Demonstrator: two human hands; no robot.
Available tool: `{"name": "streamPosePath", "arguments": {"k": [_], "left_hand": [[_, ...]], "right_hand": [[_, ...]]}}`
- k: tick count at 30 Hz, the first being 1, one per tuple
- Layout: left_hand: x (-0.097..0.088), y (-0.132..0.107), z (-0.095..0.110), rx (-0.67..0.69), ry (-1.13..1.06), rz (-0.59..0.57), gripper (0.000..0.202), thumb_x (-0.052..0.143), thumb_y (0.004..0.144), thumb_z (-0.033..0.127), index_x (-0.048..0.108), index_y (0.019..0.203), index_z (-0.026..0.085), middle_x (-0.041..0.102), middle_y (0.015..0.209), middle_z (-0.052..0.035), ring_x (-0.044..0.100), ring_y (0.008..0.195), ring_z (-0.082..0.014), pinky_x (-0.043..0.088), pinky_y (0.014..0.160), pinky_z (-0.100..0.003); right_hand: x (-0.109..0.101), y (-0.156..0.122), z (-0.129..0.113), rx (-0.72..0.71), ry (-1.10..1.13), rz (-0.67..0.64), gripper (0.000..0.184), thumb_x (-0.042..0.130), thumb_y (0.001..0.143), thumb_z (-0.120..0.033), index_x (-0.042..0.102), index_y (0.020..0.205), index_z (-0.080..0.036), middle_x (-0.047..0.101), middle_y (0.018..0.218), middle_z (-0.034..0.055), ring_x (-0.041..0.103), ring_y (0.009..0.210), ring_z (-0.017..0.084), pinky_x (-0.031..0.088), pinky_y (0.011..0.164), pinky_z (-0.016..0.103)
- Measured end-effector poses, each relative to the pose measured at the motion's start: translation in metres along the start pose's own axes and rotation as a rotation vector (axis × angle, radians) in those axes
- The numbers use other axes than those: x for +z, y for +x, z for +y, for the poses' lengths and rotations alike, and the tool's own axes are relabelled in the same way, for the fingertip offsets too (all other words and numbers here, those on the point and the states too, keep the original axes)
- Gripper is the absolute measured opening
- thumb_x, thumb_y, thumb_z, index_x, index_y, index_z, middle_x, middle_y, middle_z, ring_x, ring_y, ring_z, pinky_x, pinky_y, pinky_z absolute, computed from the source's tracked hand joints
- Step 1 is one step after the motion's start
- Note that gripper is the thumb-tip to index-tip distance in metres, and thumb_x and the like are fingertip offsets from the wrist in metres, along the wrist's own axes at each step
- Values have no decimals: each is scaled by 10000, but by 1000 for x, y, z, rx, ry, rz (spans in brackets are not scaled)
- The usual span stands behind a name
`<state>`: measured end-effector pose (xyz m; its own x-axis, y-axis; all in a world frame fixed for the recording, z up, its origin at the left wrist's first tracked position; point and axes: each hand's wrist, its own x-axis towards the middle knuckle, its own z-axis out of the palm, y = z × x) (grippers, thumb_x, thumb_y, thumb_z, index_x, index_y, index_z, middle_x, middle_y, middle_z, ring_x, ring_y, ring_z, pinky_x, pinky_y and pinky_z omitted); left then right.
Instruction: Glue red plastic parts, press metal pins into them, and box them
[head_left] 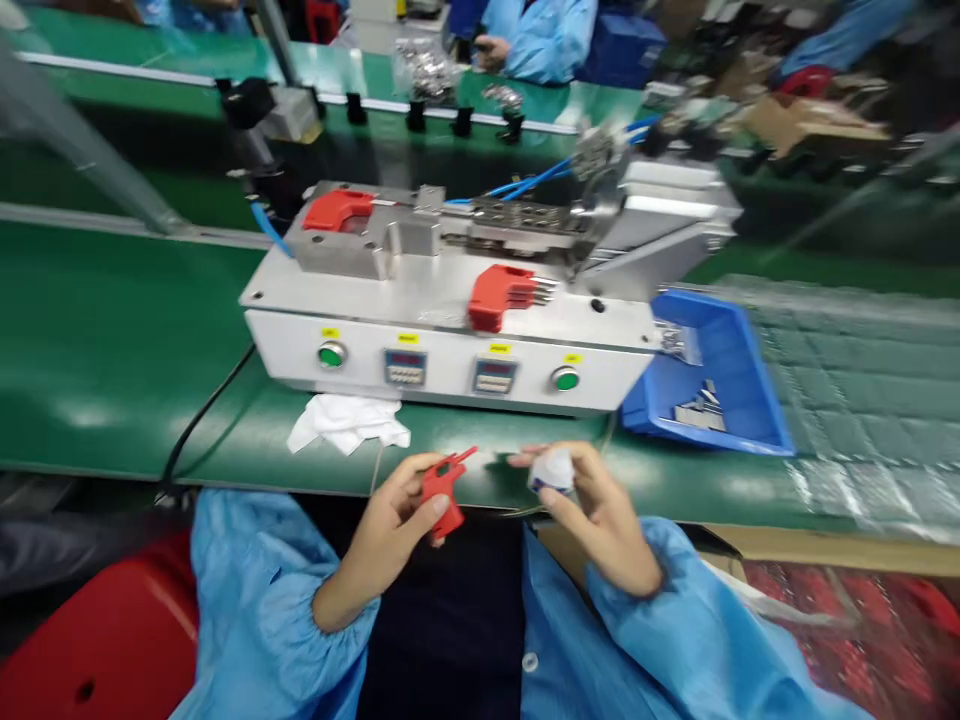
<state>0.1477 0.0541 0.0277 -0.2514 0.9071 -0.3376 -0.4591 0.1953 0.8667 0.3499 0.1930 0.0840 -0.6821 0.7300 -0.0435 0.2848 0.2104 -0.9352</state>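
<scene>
My left hand [394, 520] is closed on a small red plastic part [444, 490] with thin prongs pointing up and right. My right hand [600, 515] is pinched round a small white object with a dark blue patch [553, 470], held just right of the red part. Both hands hover at the near edge of the green bench [112, 340], in front of a white machine [450, 355]. Two more red parts sit on that machine, one at its top left [337, 210] and one near the middle [501, 295].
A crumpled white cloth [349, 422] lies before the machine. A blue bin [709, 375] with small metal pieces stands at its right. A black cable [202, 415] runs off the left. A red seat [97, 640] is at lower left. Another person in blue [540, 40] works across the far bench.
</scene>
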Motion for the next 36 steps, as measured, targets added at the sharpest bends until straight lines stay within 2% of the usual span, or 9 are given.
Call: {"name": "streamPosePath", "arguments": {"k": [3, 8, 12, 16, 20, 22, 27, 31, 36], "left_hand": [[-14, 1, -1, -79, 53, 76, 652, 797, 835, 563, 554, 1311, 188, 650, 767, 2, 553, 549, -107, 476, 492, -200], [-31, 9, 4, -75, 66, 136, 702, 845, 768, 584, 562, 1287, 205, 654, 860, -11, 502, 594, -88, 455, 528, -185], [-46, 16, 2, -54, 127, 174, 735, 897, 705, 550, 581, 1276, 212, 689, 918, -33, 596, 717, -132, 506, 593, -189], [-64, 26, 3, 68, 207, 245, 694, 878, 718, 524, 605, 1278, 219, 720, 1029, -66, 680, 917, -207, 563, 667, -224], [-75, 34, 12, 191, 268, 279, 586, 815, 765, 482, 642, 1250, 202, 719, 1099, -91, 703, 972, -233, 594, 717, -268], [-80, 38, 18, 242, 275, 279, 546, 781, 798, 448, 635, 1256, 190, 713, 1127, -108, 704, 1002, -234, 596, 752, -280], [-92, 46, 27, 364, 236, 321, 446, 728, 845, 379, 576, 1210, 175, 718, 1146, -145, 705, 961, -219, 573, 732, -280], [-97, 50, 19, 413, 214, 340, 411, 712, 869, 374, 570, 1196, 171, 721, 1139, -153, 706, 1011, -232, 570, 772, -294], [-103, 56, 2, 423, 156, 331, 425, 735, 860, 431, 578, 1158, 171, 724, 1081, -139, 719, 967, -242, 569, 720, -295]], "right_hand": [[11, 0, 18, -5, -116, -42, 238, 526, 999, -327, 524, 1221, -242, 690, 1275, 103, 550, 1378, 253, 473, 1168, 448], [21, -4, 48, -56, -312, 21, 299, 563, 958, -252, 601, 1254, -258, 631, 1394, 47, 491, 1434, 254, 382, 1264, 474], [19, -8, 51, -102, -411, 41, 350, 587, 962, -291, 607, 1311, -270, 620, 1403, 41, 538, 1382, 252, 450, 1218, 443], [7, -9, 39, -103, -500, 6, 656, 671, 909, -322, 469, 1533, -335, 584, 1451, 48, 572, 1345, 285, 492, 1194, 439], [-25, -8, 16, -95, -684, -148, 778, 725, 879, -285, 430, 1594, -203, 504, 1532, 141, 518, 1407, 332, 468, 1207, 488], [-48, -1, -2, -199, -745, -159, 638, 675, 948, -317, 490, 1548, -204, 568, 1470, 137, 589, 1335, 306, 530, 1142, 467], [-86, 48, -82, -599, -705, 60, 188, 634, 1025, -382, 701, 1178, -297, 749, 1077, 28, 739, 921, 193, 631, 822, 269], [-75, 109, -139, -726, -682, 79, 188, 614, 1030, -407, 727, 997, -261, 746, 927, 28, 709, 782, 170, 580, 698, 277], [-49, 181, -164, -675, -672, -67, 249, 563, 980, -390, 728, 959, -205, 738, 892, 56, 666, 741, 186, 546, 700, 324]]}}
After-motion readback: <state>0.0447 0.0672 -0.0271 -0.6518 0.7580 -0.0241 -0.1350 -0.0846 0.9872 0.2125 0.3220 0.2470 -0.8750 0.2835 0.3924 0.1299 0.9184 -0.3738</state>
